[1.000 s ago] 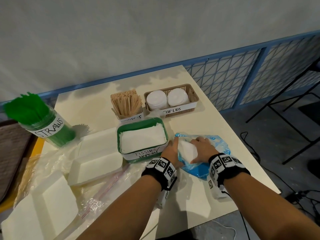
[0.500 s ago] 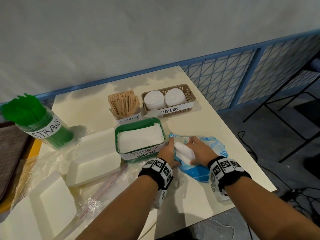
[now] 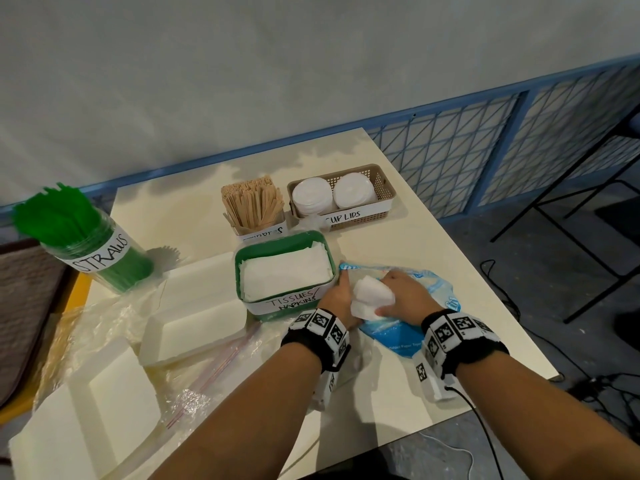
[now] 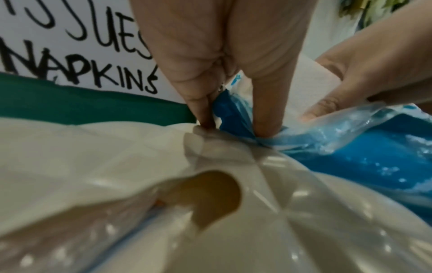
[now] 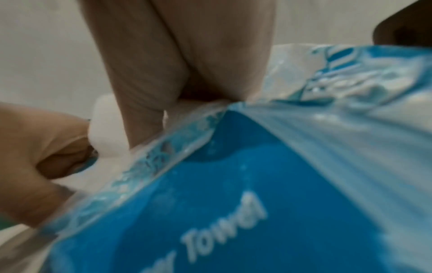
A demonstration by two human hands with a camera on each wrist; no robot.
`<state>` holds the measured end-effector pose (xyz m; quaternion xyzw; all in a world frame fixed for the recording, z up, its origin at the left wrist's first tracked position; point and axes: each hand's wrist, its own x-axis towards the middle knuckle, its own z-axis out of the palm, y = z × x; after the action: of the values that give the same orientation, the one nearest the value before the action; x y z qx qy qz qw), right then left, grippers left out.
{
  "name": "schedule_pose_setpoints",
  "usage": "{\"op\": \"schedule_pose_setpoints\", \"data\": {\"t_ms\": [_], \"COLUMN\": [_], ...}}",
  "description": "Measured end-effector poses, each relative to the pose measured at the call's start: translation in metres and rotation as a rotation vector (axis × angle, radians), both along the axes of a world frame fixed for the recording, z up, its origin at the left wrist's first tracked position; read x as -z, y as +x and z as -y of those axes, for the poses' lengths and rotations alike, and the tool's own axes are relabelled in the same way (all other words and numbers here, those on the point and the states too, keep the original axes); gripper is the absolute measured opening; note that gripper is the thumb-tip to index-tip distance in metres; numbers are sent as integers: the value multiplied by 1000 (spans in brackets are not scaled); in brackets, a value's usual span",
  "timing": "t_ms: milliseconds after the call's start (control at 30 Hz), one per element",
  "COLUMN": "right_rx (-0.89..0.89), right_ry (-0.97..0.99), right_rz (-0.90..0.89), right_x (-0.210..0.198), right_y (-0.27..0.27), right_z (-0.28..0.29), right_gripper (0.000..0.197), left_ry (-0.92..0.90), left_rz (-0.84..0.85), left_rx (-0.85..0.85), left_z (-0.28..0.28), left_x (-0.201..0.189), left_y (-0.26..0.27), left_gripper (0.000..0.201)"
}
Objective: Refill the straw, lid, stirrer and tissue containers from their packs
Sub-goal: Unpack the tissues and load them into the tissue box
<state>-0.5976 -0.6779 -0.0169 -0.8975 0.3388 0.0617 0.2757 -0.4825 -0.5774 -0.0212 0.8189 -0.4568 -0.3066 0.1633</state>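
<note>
Gripping tissues [image 3: 372, 296] beside blue pack [image 3: 398, 332]

We see a cream table [image 3: 433, 258] set against a pale wall [image 3: 277, 64] with a blue lattice railing [image 3: 485, 147]. White foam trays [image 3: 194, 317] lie at our left. Black cables [image 3: 512, 299] and a black metal frame [image 3: 571, 216] stand on the grey floor [image 3: 554, 265].

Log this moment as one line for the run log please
step: tissue refill | left hand: pinches blue pack edge | right hand: grips white tissues | tissue tray: holds tissues
</note>
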Motion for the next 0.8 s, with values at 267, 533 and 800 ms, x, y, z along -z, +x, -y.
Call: {"op": "schedule_pose_setpoints", "data": {"t_ms": [267,533,800], "right_rx": [234,513,606], "right_ry": [184,453,565], "right_rz": [470,692,1094], "right_x": [-5,-14,-65], "right_y": [-15,-15,-4], "right_z": [8,19,26], "right_gripper": [47,45,38], "left_ry": [45,96,217], "left_rz": [10,146,392], "left_rx": [-12,58,208], "left_z": [4,6,7], "left_x": [-2,2,5], "left_y": [7,5,-6], "left_gripper": [105,80,54]}}
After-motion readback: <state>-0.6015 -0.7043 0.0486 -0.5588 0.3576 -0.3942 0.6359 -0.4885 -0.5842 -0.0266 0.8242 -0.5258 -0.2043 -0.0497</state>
